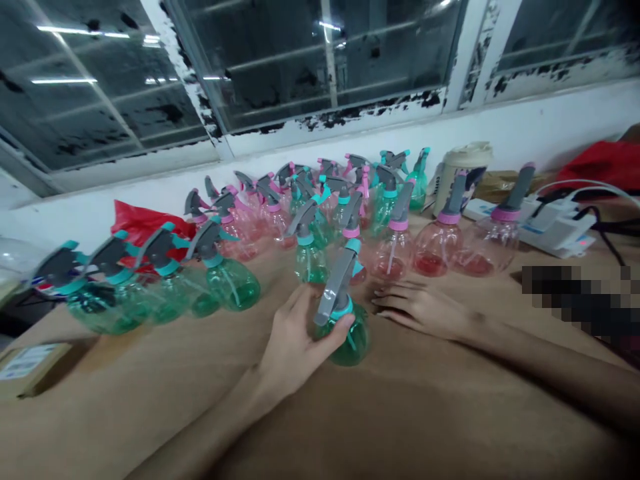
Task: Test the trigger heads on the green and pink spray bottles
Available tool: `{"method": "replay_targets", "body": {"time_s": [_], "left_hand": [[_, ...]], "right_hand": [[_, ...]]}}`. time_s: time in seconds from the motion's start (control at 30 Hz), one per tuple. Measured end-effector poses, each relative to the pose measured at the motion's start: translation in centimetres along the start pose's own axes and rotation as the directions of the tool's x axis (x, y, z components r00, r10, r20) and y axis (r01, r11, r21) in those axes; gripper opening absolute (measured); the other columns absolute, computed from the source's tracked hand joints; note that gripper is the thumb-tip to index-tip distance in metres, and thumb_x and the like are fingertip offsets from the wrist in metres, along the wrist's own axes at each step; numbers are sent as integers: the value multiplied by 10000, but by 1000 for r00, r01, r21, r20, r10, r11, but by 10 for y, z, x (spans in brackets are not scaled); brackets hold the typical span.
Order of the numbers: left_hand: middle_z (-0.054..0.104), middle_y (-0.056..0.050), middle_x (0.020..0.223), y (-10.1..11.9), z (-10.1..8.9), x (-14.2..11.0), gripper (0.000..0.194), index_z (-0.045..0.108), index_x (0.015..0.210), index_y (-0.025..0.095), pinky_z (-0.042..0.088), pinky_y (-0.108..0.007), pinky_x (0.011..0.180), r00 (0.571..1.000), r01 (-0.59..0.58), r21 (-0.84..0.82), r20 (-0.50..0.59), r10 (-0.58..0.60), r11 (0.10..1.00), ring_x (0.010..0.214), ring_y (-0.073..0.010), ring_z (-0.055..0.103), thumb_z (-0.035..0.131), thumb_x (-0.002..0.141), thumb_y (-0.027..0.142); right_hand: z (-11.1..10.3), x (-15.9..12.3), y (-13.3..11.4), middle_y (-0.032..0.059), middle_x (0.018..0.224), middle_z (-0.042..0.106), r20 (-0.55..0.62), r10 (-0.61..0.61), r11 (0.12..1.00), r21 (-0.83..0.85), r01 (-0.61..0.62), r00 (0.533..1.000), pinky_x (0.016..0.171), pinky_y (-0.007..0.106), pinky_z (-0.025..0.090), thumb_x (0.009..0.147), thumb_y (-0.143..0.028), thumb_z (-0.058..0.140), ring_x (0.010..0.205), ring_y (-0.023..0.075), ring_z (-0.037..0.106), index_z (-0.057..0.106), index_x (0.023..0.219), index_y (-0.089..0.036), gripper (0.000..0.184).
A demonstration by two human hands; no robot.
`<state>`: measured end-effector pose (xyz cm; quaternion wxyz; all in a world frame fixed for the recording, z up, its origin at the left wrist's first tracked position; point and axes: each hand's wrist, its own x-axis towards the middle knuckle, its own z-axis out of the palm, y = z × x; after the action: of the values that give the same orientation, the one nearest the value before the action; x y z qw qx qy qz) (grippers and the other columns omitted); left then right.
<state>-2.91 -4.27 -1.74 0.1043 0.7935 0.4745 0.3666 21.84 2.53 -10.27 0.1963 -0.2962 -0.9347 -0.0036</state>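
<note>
My left hand is wrapped round a green spray bottle with a grey trigger head and a teal collar, near the middle of the table. To its right, my right hand lies flat on the tabletop with the fingers stretched out and nothing in them. Just beyond the hands stand another green spray bottle and a pink spray bottle. More pink spray bottles follow to the right. On the left is a row of green spray bottles with grey and teal heads.
Behind, several more spray bottles crowd towards the wall under the windows. A lidded cup and a white power strip with cables stand at the back right. Red plastic and a small cardboard box are on the left.
</note>
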Motion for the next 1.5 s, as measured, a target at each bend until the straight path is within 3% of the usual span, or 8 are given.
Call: {"method": "replay_targets", "body": {"time_s": [0.23,0.4,0.5,0.73,0.93,1.1,1.27,1.5], "left_hand": [[580,-23,895,-23,-29,-14,193,557,889,194,483,-329,752,994,-12,203,-103,33,979,838,-196,586,596,833,374],[594,-27,878,-49,-55,-19,226,587,854,181,493,-312,706,978,139,247,-186,-94,959,737,-178,612,588,824,405],[627,-34,869,-64,-63,-13,202,596,891,180,488,-312,705,971,164,256,-210,-110,953,736,-183,621,579,830,372],[664,-53,916,-81,-70,14,245,589,999,175,499,-328,730,990,126,262,-97,-104,957,800,-208,643,530,855,365],[642,-29,776,-87,-74,34,218,595,957,175,491,-339,756,996,86,277,-2,-89,957,792,-220,636,518,865,357],[597,-18,709,-96,-71,40,225,591,924,179,483,-352,783,996,81,275,20,-90,958,786,-220,620,464,898,362],[608,-54,805,-99,-63,40,262,577,986,164,474,-383,824,995,103,261,-13,-103,960,824,-220,609,384,933,333],[589,-125,1069,-97,-56,34,336,512,1151,145,442,-421,909,986,161,262,-75,-147,951,1054,-258,550,358,944,361]], "right_hand": [[-19,35,-21,47,1118,651,-68,128,990,64,-124,989,846,380,509,941,-383,383,981,200,627,599,1132,-233,325],[-32,87,-40,47,986,694,-133,357,924,193,-329,925,733,363,520,875,-478,473,762,197,665,569,1191,-237,409],[-29,113,-48,95,866,709,-144,464,883,155,-444,874,710,432,503,859,-546,440,789,283,664,496,1288,-170,573],[-18,146,-55,164,822,676,-129,557,831,80,-551,821,643,452,464,791,-653,435,810,356,632,345,1378,-45,850],[-16,159,-53,104,631,619,-43,628,778,61,-625,777,527,379,407,729,-751,402,679,326,614,493,1215,-60,850],[-19,162,-52,68,524,563,1,621,784,21,-621,784,536,369,403,753,-734,384,653,304,608,578,1029,-86,730],[-24,158,-51,47,502,553,47,586,809,19,-587,809,522,354,399,749,-722,411,585,269,591,566,1044,-83,721],[-26,144,-59,75,557,596,39,550,834,21,-551,834,506,364,406,759,-724,386,592,286,608,559,1083,-85,737]]}}
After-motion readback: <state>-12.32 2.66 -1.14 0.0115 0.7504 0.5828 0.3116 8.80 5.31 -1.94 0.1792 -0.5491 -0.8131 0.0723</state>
